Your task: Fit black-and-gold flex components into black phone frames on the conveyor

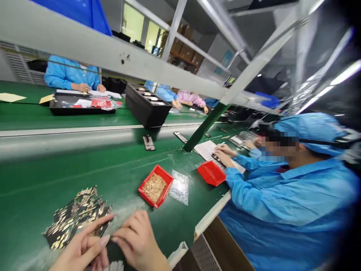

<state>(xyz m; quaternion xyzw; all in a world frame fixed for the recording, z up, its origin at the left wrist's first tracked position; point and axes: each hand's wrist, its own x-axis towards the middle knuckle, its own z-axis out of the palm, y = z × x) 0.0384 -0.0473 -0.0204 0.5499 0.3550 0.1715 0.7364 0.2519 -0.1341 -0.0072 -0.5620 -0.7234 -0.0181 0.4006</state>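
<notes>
My left hand and my right hand meet at the bottom of the view on the green bench. The fingers of both are pinched together around a small piece too tiny to make out. Just beyond my left fingers lies a black sheet covered with several small gold parts. A red tray of gold-coloured parts stands a little farther right, with a clear plastic bag beside it.
A co-worker in a blue coat and cap sits close on my right, hands over papers and a second red tray. Black trays and more people in blue sit across the belt. A metal frame bar crosses overhead.
</notes>
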